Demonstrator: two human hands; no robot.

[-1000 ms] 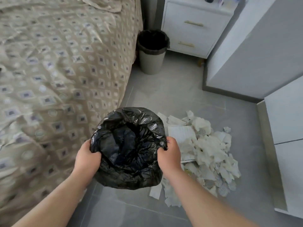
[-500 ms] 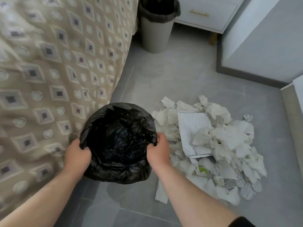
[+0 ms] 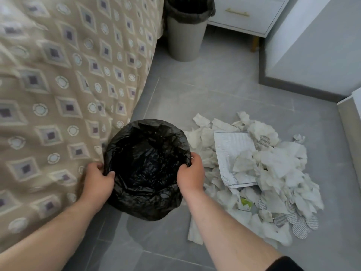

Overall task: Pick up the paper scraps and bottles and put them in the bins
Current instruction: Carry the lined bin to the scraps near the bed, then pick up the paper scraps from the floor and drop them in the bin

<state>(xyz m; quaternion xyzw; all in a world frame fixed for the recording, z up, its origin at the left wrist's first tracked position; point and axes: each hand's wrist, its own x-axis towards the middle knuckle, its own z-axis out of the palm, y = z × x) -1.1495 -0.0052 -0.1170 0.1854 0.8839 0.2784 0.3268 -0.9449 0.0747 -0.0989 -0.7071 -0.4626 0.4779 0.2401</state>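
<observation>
the bin (image 3: 148, 210) has come lower, beside the bed (image 3: 58, 85), its black liner now spread round and open, just left of the scraps (image 3: 277, 169) heaped on the floor (image 3: 214, 90). left hand (image 3: 97, 181) and right hand (image 3: 190, 174) grip the rim, fingers curled over the liner. nothing is binned yet; gathering scraps looks next.

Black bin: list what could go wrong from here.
1. The left hand and right hand grip the black bin by its bagged rim; the thin plastic may slip off or tear.
2. The bin is close beside the bedspread; the hanging cloth could catch on it.
3. The scraps lie loose right next to the bin; those nearest could get trapped under it or scattered.
</observation>
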